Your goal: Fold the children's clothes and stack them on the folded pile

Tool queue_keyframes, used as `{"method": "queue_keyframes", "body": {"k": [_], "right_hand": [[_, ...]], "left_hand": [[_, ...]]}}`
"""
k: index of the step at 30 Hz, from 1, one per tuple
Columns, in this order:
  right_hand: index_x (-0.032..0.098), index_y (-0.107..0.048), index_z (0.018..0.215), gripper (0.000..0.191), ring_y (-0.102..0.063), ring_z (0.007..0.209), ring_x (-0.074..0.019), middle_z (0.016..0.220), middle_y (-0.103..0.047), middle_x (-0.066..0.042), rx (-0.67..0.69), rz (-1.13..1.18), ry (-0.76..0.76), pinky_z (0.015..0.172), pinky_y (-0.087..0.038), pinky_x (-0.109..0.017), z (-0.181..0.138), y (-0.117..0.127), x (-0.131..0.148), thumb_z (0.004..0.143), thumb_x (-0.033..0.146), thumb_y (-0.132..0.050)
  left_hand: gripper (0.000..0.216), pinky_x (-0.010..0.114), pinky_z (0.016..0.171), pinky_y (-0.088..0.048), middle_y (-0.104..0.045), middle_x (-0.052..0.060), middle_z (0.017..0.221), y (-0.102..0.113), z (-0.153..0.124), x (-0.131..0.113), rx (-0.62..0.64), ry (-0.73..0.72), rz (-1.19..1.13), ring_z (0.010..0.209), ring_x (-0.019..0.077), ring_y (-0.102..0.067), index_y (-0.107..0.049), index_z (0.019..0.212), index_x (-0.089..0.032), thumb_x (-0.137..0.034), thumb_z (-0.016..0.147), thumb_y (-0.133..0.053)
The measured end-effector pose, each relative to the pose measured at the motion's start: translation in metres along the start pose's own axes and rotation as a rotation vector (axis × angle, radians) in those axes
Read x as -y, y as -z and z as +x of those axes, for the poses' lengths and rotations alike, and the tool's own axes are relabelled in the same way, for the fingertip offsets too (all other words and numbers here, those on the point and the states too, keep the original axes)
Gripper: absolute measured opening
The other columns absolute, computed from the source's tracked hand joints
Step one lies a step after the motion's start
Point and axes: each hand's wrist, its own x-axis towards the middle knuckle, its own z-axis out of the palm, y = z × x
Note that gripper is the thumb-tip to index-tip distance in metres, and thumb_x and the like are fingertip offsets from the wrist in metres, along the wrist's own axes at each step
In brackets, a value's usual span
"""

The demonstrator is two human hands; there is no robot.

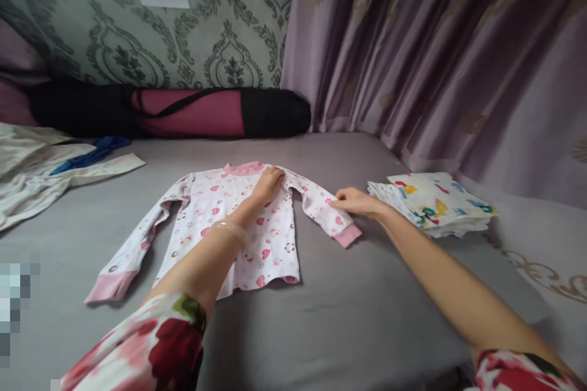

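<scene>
A small white long-sleeved shirt (pixel 238 214) with pink hearts, a pink collar and pink cuffs lies spread on a grey sheet. My left hand (pixel 270 182) reaches across its chest, its fingers closed on the cloth at the shoulder on the right side. With the thumb and fingers pinched together, my right hand (pixel 355 201) grips the outer edge of the sleeve on that same side, above its cuff. The other sleeve stretches down to the left, untouched. My left forearm hides part of the shirt's front and lower left hem.
Right of my right hand sits a stack of folded clothes (pixel 443 201) with a colourful print. Loose pale garments (pixel 36 171) and a blue piece of cloth (pixel 92 154) lie at the left. A long black and maroon bag (pixel 192 113) rests along the wall, beside purple curtains (pixel 389 43).
</scene>
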Motion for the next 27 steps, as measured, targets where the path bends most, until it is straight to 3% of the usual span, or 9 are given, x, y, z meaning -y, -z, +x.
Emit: {"method": "queue_keyframes", "body": {"k": [3, 5, 8, 11, 16, 20, 24, 27], "right_hand": [[0.018, -0.058, 0.071, 0.021, -0.048, 0.051, -0.0093, 0.058, -0.055, 0.004, -0.137, 0.251, -0.061, 0.047, -0.035, -0.020, 0.015, 0.031, 0.003, 0.070, 0.035, -0.070], [0.018, -0.059, 0.073, 0.023, -0.049, 0.051, -0.0098, 0.059, -0.057, 0.002, -0.207, 0.281, -0.065, 0.047, -0.037, -0.021, 0.027, 0.055, 0.002, 0.068, 0.034, -0.075], [0.017, -0.064, 0.072, 0.023, -0.048, 0.052, -0.0098, 0.060, -0.058, 0.001, -0.254, 0.144, -0.025, 0.048, -0.037, -0.022, 0.049, 0.084, -0.006, 0.067, 0.034, -0.079], [0.017, -0.066, 0.070, 0.019, -0.049, 0.054, -0.0104, 0.061, -0.060, 0.001, -0.242, -0.027, -0.020, 0.051, -0.039, -0.023, 0.070, 0.097, -0.022, 0.067, 0.031, -0.079], [0.016, -0.068, 0.077, 0.003, -0.056, 0.061, -0.0122, 0.068, -0.065, -0.001, -0.181, -0.366, -0.059, 0.058, -0.043, -0.024, 0.095, 0.090, -0.044, 0.076, 0.018, -0.069], [0.016, -0.070, 0.083, 0.007, -0.063, 0.074, -0.0195, 0.079, -0.068, -0.007, -0.223, -0.527, -0.107, 0.067, -0.045, -0.030, 0.100, 0.079, -0.048, 0.079, 0.016, -0.064], [0.014, -0.069, 0.094, 0.018, -0.059, 0.104, -0.0320, 0.102, -0.067, -0.019, -0.354, -0.650, -0.130, 0.090, -0.039, -0.045, 0.090, 0.060, -0.035, 0.084, 0.012, -0.054], [0.005, -0.065, 0.105, 0.029, -0.048, 0.118, -0.0372, 0.115, -0.060, -0.028, -0.486, -0.736, 0.006, 0.100, -0.026, -0.055, 0.082, 0.028, -0.009, 0.089, 0.010, -0.041]], "left_hand": [[0.026, 0.038, 0.094, -0.044, -0.064, 0.012, 0.100, -0.006, -0.004, 0.004, -0.090, -0.026, -0.028, 0.098, 0.0222, -0.057, -0.061, 0.100, -0.016, -0.023, 0.094, -0.036], [0.026, 0.038, 0.095, -0.043, -0.064, 0.012, 0.103, -0.005, -0.006, 0.003, -0.115, -0.052, -0.032, 0.099, 0.0219, -0.057, -0.061, 0.103, -0.016, -0.026, 0.094, -0.038], [0.031, 0.039, 0.098, -0.042, -0.061, 0.013, 0.114, -0.002, -0.007, -0.001, -0.080, -0.086, 0.018, 0.106, 0.0228, -0.055, -0.060, 0.111, -0.016, -0.034, 0.095, -0.041], [0.038, 0.040, 0.102, -0.038, -0.057, 0.013, 0.127, 0.002, -0.008, -0.008, -0.012, -0.077, 0.104, 0.112, 0.0247, -0.051, -0.059, 0.120, -0.016, -0.039, 0.095, -0.042], [0.051, 0.045, 0.107, -0.033, -0.048, 0.007, 0.144, 0.006, -0.010, -0.018, 0.105, -0.001, 0.217, 0.123, 0.0297, -0.042, -0.051, 0.134, -0.021, -0.051, 0.095, -0.038], [0.059, 0.046, 0.108, -0.030, -0.042, 0.004, 0.150, 0.007, -0.010, -0.022, 0.182, 0.026, 0.287, 0.128, 0.0325, -0.038, -0.046, 0.141, -0.024, -0.058, 0.095, -0.031], [0.063, 0.048, 0.109, -0.028, -0.037, 0.003, 0.153, 0.005, -0.009, -0.023, 0.231, 0.051, 0.324, 0.133, 0.0339, -0.035, -0.041, 0.144, -0.025, -0.061, 0.094, -0.027], [0.065, 0.047, 0.110, -0.025, -0.035, 0.002, 0.154, 0.004, -0.008, -0.023, 0.255, 0.076, 0.334, 0.135, 0.0348, -0.032, -0.039, 0.145, -0.026, -0.062, 0.093, -0.026]]}}
